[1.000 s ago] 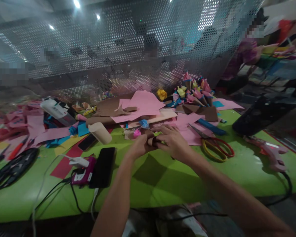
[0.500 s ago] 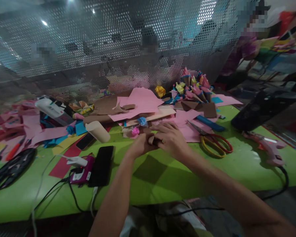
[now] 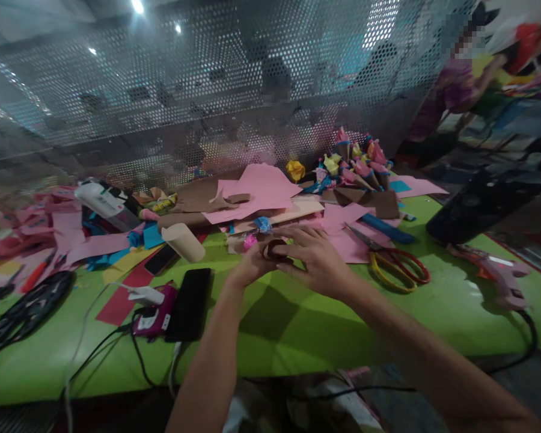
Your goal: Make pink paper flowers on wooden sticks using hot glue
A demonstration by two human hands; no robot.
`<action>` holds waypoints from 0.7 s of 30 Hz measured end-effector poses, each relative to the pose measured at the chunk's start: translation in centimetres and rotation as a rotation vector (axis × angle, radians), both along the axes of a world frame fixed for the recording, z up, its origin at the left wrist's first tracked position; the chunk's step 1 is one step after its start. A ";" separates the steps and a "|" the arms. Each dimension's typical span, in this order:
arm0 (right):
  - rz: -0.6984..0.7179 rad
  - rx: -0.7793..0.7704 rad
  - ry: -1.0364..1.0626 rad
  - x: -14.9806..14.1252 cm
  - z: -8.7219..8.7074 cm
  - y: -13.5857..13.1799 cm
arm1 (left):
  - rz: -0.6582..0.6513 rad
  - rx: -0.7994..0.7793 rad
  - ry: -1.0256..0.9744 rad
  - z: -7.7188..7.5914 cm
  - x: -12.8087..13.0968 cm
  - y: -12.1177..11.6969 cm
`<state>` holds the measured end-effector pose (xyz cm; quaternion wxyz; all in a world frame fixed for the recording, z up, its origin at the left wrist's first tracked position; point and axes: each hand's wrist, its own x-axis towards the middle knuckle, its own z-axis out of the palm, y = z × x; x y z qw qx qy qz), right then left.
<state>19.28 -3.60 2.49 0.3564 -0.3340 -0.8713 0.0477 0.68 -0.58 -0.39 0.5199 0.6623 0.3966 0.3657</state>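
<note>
Brown and seemingly paper, a small curl (image 3: 278, 246) sits between my two hands, above the green table (image 3: 324, 337), its rounded opening showing upward. It lies right at the fingertips of my left hand (image 3: 252, 264), which are bent closed around its left side, so I judge that hand the nearer. My right hand (image 3: 315, 258) comes in from the other side, fingers loosely extended over and beside it; whether they pinch it I cannot tell, nor which way its long axis runs. Just beyond my left hand are a pink wrapped piece (image 3: 250, 242) and a blue one (image 3: 263, 225); scissors (image 3: 394, 270) lie off to the right.
</note>
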 end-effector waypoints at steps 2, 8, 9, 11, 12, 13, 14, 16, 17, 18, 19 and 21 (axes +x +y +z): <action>0.000 -0.013 -0.031 -0.2 -0.2 -0.1 | -0.007 -0.022 -0.021 0.2 0.1 -0.2; 0.011 -0.044 -0.041 -0.6 -0.8 0.0 | -0.010 0.006 0.010 0.4 0.4 -0.4; 0.008 -0.045 -0.032 -0.5 -0.7 0.0 | -0.007 -0.008 -0.007 0.2 0.4 -0.3; 0.012 -0.055 0.006 -0.1 -0.4 0.1 | 0.011 -0.049 -0.048 -0.2 0.3 -0.1; 0.016 -0.063 0.032 0.1 -0.2 0.2 | 0.030 -0.056 -0.068 -0.5 0.2 0.0; 0.018 -0.070 0.056 0.3 0.1 0.3 | 0.050 -0.051 -0.085 -0.7 0.1 0.1; 0.018 -0.075 0.074 0.5 0.2 0.3 | 0.066 -0.036 -0.093 -0.9 0.0 0.1; 0.012 -0.071 0.080 0.8 0.4 0.5 | 0.070 -0.008 -0.093 -1.0 -0.1 0.2; 0.005 -0.063 0.071 0.8 0.3 0.5 | 0.061 -0.006 -0.092 -1.0 -0.2 0.2; 0.002 -0.053 0.058 0.8 0.3 0.5 | 0.046 -0.011 -0.086 -1.0 -0.2 0.2; 0.004 -0.042 0.045 0.7 0.2 0.4 | 0.036 -0.015 -0.078 -0.9 -0.2 0.2; 0.011 -0.024 0.017 0.5 0.1 0.3 | 0.035 -0.007 -0.047 -0.6 -0.1 0.1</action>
